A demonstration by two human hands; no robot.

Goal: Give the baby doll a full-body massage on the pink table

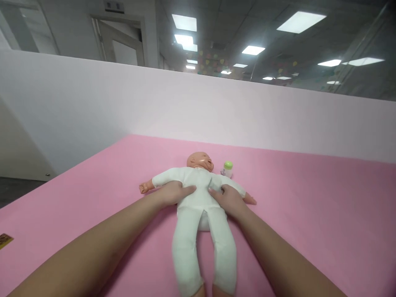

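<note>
A baby doll (198,194) with a white cloth body lies on its back on a pink surface (309,214). Its head points away from me and is turned to the right; its arms are spread wide. My left hand (173,193) grips the doll's side under its arm, thumb on the chest. On the opposite side my right hand (230,201) grips the torso the same way. The fingers of both hands are partly hidden beneath the doll. Its feet run out of the bottom of the view.
A small baby bottle (228,169) with a green cap is beside the doll's head, to the right. A white partition (198,107) stands along the far edge. At the left edge lies a yellow and dark label (5,240). Behind the partition is a door (122,43).
</note>
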